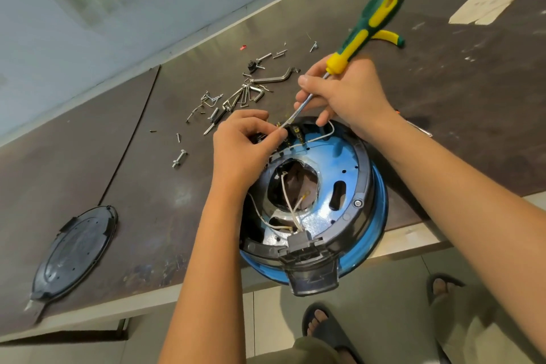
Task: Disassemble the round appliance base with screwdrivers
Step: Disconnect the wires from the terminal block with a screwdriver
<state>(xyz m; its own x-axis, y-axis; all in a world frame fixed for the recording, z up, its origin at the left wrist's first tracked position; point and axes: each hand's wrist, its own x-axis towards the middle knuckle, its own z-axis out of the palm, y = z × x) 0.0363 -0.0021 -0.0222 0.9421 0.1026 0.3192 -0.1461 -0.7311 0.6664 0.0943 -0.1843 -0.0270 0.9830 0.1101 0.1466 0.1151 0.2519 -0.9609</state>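
The round blue and black appliance base (339,186) lies open side up at the table's front edge, white wires showing inside. My right hand (345,94) grips the metal shaft of a green and yellow screwdriver (372,21), its tip at a small terminal on the base's far rim. My left hand (245,148) pinches a small part at that same spot, right by the tip.
Several loose screws, bolts and bent metal brackets (236,91) lie scattered behind the base. A black round cover plate (74,251) rests at the left front. A second yellow-green handle (390,37) and a paper scrap (484,3) lie far right. Sandalled feet (319,325) stand below the table edge.
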